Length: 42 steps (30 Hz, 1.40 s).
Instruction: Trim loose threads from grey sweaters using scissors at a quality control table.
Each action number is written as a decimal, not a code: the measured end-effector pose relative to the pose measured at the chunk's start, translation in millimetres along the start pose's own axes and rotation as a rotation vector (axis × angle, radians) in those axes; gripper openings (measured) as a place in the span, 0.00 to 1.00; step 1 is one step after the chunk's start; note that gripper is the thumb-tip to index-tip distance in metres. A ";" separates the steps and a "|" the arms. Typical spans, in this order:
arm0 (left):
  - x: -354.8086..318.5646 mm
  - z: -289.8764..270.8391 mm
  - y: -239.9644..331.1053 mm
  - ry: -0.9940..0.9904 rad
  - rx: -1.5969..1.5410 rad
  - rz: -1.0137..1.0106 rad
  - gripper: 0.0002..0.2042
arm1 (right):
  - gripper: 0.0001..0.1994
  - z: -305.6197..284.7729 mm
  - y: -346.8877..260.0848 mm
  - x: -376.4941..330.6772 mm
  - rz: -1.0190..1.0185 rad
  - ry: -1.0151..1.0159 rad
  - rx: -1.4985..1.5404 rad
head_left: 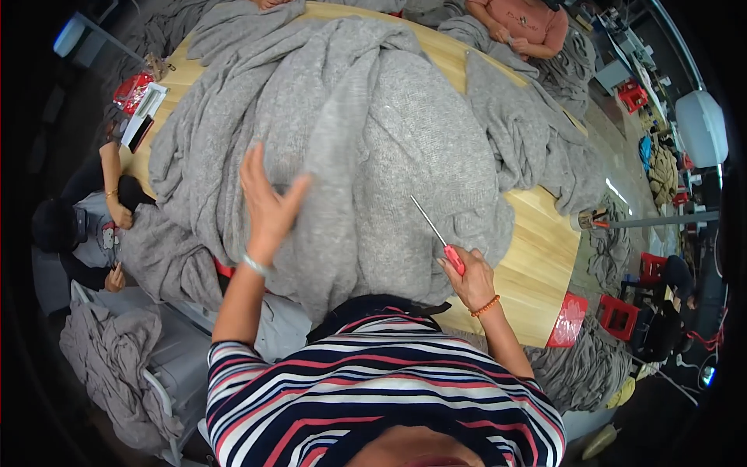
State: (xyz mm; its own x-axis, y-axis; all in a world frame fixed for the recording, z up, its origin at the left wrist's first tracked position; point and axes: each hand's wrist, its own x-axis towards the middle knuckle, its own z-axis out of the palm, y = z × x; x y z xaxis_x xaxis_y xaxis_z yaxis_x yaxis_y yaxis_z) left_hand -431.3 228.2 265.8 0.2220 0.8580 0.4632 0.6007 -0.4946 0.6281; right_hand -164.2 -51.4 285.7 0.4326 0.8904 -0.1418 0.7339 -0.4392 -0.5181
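Note:
A big heap of grey knitted fabric covers most of a round wooden table. My left hand lies flat on the near side of the heap, fingers spread, a bracelet at the wrist. My right hand is closed around the red handle of a thin metal-shafted tool, whose tip points up and left onto the fabric. A beaded orange bracelet sits on that wrist. My striped top fills the lower middle of the view.
A person in dark clothes sits at the left handling grey fabric. Another person in a pink top works at the far side. Red stools and fabric piles lie at the right. A red packet rests on the table's left edge.

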 end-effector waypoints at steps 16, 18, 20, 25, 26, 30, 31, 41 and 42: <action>21.2 -28.0 102.2 -0.689 -1.257 -0.654 0.19 | 0.16 7.7 -1.2 21.6 0.022 0.035 0.067; 53.1 -42.6 148.2 -0.667 -1.489 -0.567 0.19 | 0.16 -1.8 7.3 32.0 0.035 0.093 0.076; 70.4 -38.1 154.9 -0.633 -1.719 -0.464 0.20 | 0.15 -7.7 24.9 38.2 0.016 0.092 0.054; 36.1 -10.9 95.7 -0.390 -1.413 -0.709 0.24 | 0.10 -5.7 86.3 43.5 -0.239 0.256 0.048; 7.6 -7.5 50.6 -0.442 -1.251 -0.817 0.24 | 0.10 -13.3 81.4 42.0 -0.422 0.312 0.045; -83.6 -17.3 -10.9 -0.452 -0.832 -1.049 0.26 | 0.17 -25.8 70.0 36.2 0.073 0.089 0.124; -90.6 -19.2 -6.3 -0.321 -0.707 -0.885 0.25 | 0.17 -25.5 73.8 35.8 0.073 0.081 0.123; -60.7 57.3 123.6 -0.287 0.101 0.314 0.30 | 0.14 -38.9 56.7 17.3 -0.112 0.001 0.074; -64.6 78.5 115.1 -0.339 0.094 0.288 0.30 | 0.14 -42.8 50.5 14.1 -0.141 -0.033 0.065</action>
State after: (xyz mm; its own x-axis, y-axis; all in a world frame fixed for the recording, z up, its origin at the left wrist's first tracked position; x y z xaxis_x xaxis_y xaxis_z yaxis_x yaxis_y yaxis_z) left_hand -316.2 126.7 259.0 0.6198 0.6919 0.3703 0.5414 -0.7186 0.4364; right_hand -98.6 -66.1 293.6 0.3092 0.9466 -0.0909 0.7505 -0.3016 -0.5881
